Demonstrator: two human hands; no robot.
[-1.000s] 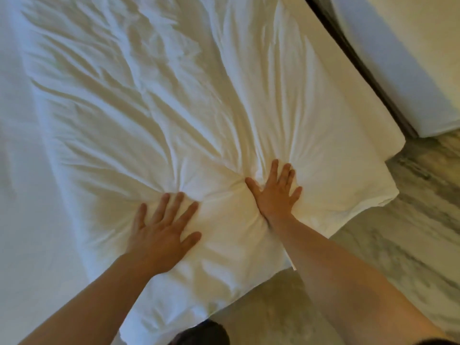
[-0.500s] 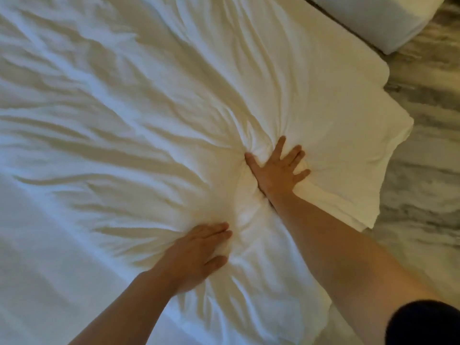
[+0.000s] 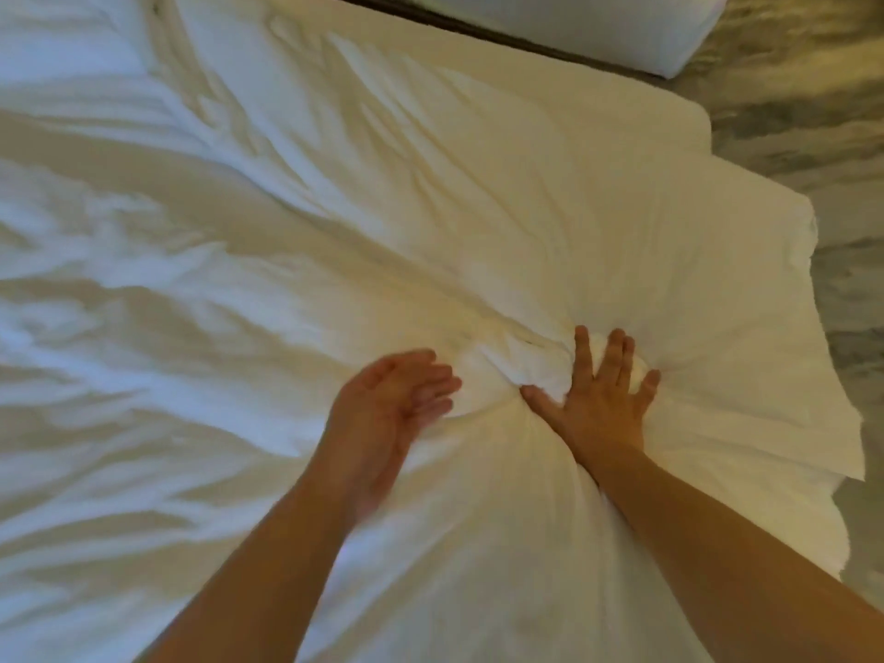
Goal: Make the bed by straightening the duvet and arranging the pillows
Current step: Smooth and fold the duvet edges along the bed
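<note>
A: What is lying on the bed [image 3: 669,117]?

B: A big white duvet [image 3: 239,279] is covering it from the left edge across to the right edge. It is looking all crumpled, with long wrinkles running toward the near right corner.

A: What is the left hand [image 3: 387,404] doing?

B: It is hovering just over the duvet, near the near right corner. The fingers are loose and a bit curled, not holding anything. It is looking blurry, so I cannot tell if it is touching the cloth.

A: And the right hand [image 3: 598,399]?

B: It is pressing flat on the duvet, just beside the left hand. Its fingers are spread wide, not gripping. A bunched lump [image 3: 516,356] is sitting between the two hands.

A: Where is the duvet's corner [image 3: 832,452] going?

B: It is hanging over the bed's right edge, above the grey floor [image 3: 813,136].

A: What could be going wrong?

B: If the hands are pushing toward each other, I think the lump is only getting bigger. If they are pushing too hard to the right, more duvet may be sliding off onto the floor. I am not seeing any pillows here.
</note>
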